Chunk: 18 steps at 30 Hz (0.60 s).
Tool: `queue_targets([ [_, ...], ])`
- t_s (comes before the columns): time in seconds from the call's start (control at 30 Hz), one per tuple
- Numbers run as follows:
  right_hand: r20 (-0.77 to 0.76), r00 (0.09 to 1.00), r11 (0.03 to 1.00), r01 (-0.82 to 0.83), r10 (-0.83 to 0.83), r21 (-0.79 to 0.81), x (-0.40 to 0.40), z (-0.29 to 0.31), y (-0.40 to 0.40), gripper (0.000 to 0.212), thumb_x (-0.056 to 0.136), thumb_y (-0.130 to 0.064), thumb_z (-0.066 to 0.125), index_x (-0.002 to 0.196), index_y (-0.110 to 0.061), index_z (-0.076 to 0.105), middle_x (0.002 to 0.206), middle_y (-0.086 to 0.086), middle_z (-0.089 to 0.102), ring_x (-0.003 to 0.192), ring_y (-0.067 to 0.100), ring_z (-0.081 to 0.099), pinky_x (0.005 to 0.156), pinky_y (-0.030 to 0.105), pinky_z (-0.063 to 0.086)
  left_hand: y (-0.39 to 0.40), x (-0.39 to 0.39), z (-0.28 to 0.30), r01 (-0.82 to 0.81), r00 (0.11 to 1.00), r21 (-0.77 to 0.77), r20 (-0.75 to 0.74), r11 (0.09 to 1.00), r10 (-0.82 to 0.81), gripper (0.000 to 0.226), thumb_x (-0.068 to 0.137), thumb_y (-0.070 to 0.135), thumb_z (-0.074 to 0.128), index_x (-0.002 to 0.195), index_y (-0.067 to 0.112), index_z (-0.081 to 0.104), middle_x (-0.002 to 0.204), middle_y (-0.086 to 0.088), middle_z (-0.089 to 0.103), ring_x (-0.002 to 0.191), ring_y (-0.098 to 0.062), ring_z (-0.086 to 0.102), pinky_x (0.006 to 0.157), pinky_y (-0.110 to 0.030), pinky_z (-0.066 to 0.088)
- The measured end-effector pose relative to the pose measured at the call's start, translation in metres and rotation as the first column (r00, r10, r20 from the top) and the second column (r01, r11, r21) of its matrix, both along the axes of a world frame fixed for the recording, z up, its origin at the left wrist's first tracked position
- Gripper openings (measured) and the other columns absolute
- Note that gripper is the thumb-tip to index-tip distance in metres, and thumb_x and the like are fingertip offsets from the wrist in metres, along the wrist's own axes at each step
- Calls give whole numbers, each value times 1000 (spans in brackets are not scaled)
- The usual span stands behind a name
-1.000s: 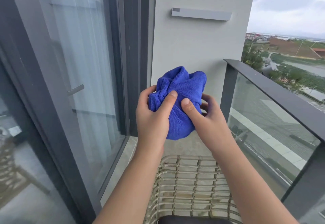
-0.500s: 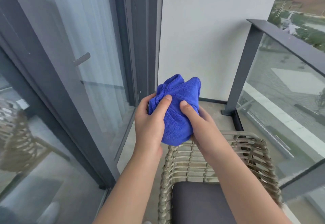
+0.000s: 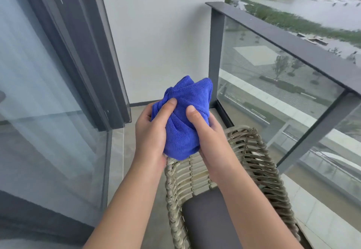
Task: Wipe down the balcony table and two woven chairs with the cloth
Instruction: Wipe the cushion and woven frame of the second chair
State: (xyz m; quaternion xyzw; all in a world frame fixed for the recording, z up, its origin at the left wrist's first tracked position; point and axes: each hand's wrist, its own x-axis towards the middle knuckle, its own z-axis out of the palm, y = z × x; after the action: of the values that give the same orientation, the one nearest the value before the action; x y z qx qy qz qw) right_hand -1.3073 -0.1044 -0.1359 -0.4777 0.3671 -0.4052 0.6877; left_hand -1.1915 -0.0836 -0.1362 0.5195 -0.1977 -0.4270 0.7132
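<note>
Over on the left runs the sliding glass door (image 3: 48, 96) in its dark frame, a pale curtain showing behind the pane, and the grey tiled floor (image 3: 115, 162) stretches along its foot. Next comes the left hand (image 3: 150, 131), its thumb laid up the front of the cloth (image 3: 183, 120) and its fingers curled out of sight round the far side, so it grips the bundle from that flank. The cloth is a blue microfibre one, bunched into a lump that stands taller than it is wide: its long axis runs roughly upright, the loose folded corners pointing up towards the white wall (image 3: 166, 34) and the narrowed lower end pointing down at the chair. The right hand (image 3: 207, 133) holds it from the other side, thumb pressed into the front and the fingers wrapped behind. The bundle is held in the air just above the top rim of the woven chair (image 3: 252, 151), whose dark seat cushion (image 3: 207, 219) shows between the forearms. To the right stands the glass balustrade (image 3: 277, 84) with its dark rail, water and greenery beyond.
</note>
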Motion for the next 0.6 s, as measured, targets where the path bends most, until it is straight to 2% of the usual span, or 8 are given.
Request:
queue_targets([
  [0.07, -2, 999, 999, 54, -54, -1, -13, 1, -1, 34, 98, -38, 66, 127, -20, 65, 119, 1, 77, 111, 18, 73, 102, 43, 55, -6, -13, 0, 49, 999, -7, -14, 999, -49, 28, 90, 23, 76, 109, 3, 70, 107, -12, 77, 99, -30, 74, 82, -42, 61],
  [0.27, 2, 990, 990, 138, -138, -5, -58, 8, 3, 35, 99, -39, 66, 129, -20, 65, 121, 1, 76, 113, 19, 72, 108, 47, 52, -12, -57, 6, 142, 990, -46, -13, 989, -143, 13, 90, 23, 76, 97, 13, 70, 101, -8, 77, 89, -22, 75, 79, -38, 60],
  [0.4, 61, 992, 993, 109, -107, -38, -88, 11, 7, 48, 90, -41, 67, 133, -20, 64, 127, 5, 73, 120, 25, 69, 111, 54, 47, -2, -86, 19, 161, 986, -76, -33, 984, -164, 12, 91, 24, 75, 96, 15, 70, 99, -6, 78, 89, -22, 75, 75, -36, 60],
  [0.6, 177, 982, 998, 59, -61, 13, -101, 5, 13, 51, 84, -34, 68, 131, -16, 63, 125, 8, 73, 119, 30, 69, 112, 59, 46, 16, -98, 28, 107, 994, -81, 14, 991, -107, 16, 91, 24, 75, 100, 12, 70, 101, -8, 78, 87, -21, 75, 69, -32, 60],
])
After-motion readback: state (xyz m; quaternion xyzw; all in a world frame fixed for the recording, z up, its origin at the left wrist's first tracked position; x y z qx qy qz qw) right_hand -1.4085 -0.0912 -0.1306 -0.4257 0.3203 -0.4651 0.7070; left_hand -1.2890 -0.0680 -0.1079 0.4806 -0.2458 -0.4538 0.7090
